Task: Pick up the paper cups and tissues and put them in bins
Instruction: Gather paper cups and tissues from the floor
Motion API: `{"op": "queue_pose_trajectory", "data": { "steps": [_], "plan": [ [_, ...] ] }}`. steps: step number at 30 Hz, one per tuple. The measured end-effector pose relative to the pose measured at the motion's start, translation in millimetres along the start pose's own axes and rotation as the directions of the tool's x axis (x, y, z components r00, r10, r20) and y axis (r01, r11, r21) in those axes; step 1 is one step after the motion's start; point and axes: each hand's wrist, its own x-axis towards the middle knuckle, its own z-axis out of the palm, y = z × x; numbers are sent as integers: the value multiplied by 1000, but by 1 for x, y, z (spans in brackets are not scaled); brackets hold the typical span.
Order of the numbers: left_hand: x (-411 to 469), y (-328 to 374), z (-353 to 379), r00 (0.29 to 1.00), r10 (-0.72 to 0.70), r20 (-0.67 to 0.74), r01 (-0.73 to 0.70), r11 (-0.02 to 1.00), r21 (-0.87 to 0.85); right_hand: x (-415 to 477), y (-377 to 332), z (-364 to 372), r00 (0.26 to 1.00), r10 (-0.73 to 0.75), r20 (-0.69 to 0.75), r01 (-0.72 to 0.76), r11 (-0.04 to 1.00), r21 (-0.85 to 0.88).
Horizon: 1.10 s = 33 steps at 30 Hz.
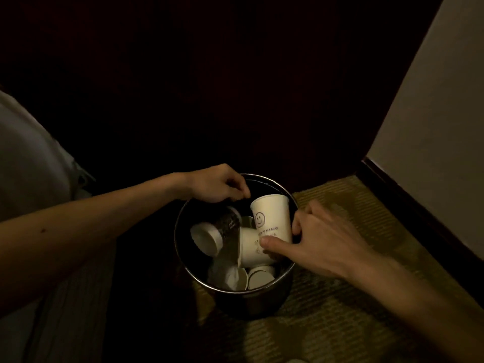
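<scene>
**Desk:** What are the hands doing?

**Photographer:** They are apart, one at each side of the bin. The right hand, at the bin's right rim, pinches the smiley cup between thumb and fingers. The cup is upright inside the bin and leans toward the far rim. The left hand hangs over the far-left rim with its fingers curled. Whether it holds the dark cup just beneath is impossible to tell.

**Desk:** Where is the risk?

**Photographer:** The bin is crowded. The smiley cup stands high on a white cup that lies on its side, and its mouth is about level with the rim. Let go there, it could tip over the far edge onto the carpet. Pushing it down might crush it, or nudge the dark cup, which is propped at a slant in the bin's left half. A crumpled tissue at the near side looks light enough for a withdrawing wrist to flick it out.

**Desk:** What can't we see?

**Photographer:** Everything beyond the bin is black. The bin's floor is buried, so how much room remains is a guess. The right hand is blurred. Pale fabric left of the bin could be bedding or clothing. A wall rises to the bin's right.
</scene>
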Motion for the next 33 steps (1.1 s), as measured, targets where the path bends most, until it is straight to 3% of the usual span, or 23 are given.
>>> {"op": "queue_pose_trajectory", "data": {
  "steps": [3,6,8,10,13,16,19,24,30,33],
  "plan": [
    [-9,27,-17,999,13,-32,-13,1000,11,-21,8,-13,998,-39,-47,47,982,185],
    [-17,96,-28,980,196,-40,-195,981,22,-61,22,-37,971,4,-238,83,930,357],
    [-23,160,-26,932,363,-16,-361,930,73,-103,39,-55,954,83,-289,43,913,405],
    [-31,232,-16,838,545,36,-539,815,210,-154,59,-71,943,153,-295,-20,912,410],
    [-50,340,23,626,761,172,-754,536,379,-247,94,-90,939,258,-228,-183,935,305],
    [-70,418,91,401,870,287,-885,287,367,-338,120,-100,912,398,-99,-375,907,190],
    [-96,479,191,205,896,395,-969,127,213,-441,138,-85,804,585,-102,-535,788,307],
    [-139,537,382,17,759,651,-987,-93,135,-604,145,4,578,811,-91,-723,561,404],
    [-188,559,582,-58,560,827,-973,-215,78,-747,149,140,196,980,-33,-840,186,509],
    [-215,560,661,-41,537,842,-973,-214,89,-796,156,200,69,998,7,-858,55,511]
  ]
}}
